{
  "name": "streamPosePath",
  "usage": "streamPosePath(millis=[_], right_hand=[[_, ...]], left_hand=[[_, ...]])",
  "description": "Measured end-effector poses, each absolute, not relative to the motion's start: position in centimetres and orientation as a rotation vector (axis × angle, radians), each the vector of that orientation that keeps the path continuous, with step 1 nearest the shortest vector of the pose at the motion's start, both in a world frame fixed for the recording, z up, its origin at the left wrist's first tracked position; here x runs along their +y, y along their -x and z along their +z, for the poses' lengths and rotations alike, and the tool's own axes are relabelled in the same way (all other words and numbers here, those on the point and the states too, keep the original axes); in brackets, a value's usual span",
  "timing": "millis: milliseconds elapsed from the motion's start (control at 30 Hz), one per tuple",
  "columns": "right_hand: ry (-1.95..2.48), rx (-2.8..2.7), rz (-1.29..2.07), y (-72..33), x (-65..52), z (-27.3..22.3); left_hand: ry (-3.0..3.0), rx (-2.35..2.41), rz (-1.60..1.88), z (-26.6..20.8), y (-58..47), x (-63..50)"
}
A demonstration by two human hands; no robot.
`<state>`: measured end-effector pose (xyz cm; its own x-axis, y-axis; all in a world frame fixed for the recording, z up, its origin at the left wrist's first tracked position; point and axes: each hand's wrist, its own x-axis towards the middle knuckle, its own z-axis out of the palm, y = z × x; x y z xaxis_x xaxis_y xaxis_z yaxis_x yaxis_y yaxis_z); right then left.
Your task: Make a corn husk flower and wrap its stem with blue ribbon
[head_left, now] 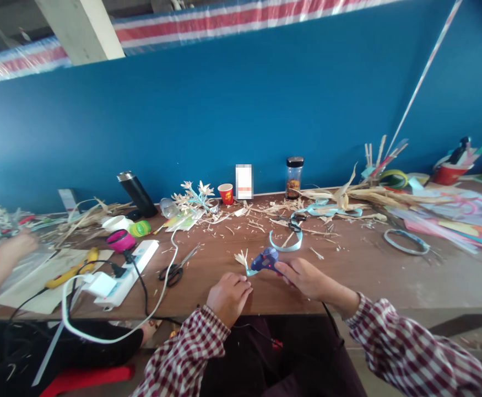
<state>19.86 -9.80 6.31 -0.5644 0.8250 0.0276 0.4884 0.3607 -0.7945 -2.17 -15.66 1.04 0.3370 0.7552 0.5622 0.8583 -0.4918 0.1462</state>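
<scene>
My right hand (309,278) is wrapped round a dark blue glue gun (266,258) with a small red light, its nozzle pointing left. My left hand (229,298) is closed, fingers pinched near the table edge, at the lower end of a small pale husk flower (241,259). Light blue ribbon (250,272) shows at the base of this flower, and the nozzle is right by it; whether they touch I cannot tell. Left of my left hand lie black-handled scissors (175,272), blades pointing away. Beyond the glue gun a length of light blue ribbon (294,242) curls on the table.
A white power strip (135,275) with cables stands left, near a yellow glue gun (73,267). Another person's arm (7,259) reaches in at far left. Along the blue partition stand a black flask (136,194), a red paper cup (226,194) and a jar (294,179). Husk scraps litter the table.
</scene>
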Motion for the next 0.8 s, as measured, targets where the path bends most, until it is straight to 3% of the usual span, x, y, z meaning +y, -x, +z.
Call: streamPosePath(millis=[800], right_hand=[[1.222,-2.188,1.057,-20.61,-10.41,6.22]], left_hand=[[2.414,-1.487,-0.871,1.03,2.15,-15.79]])
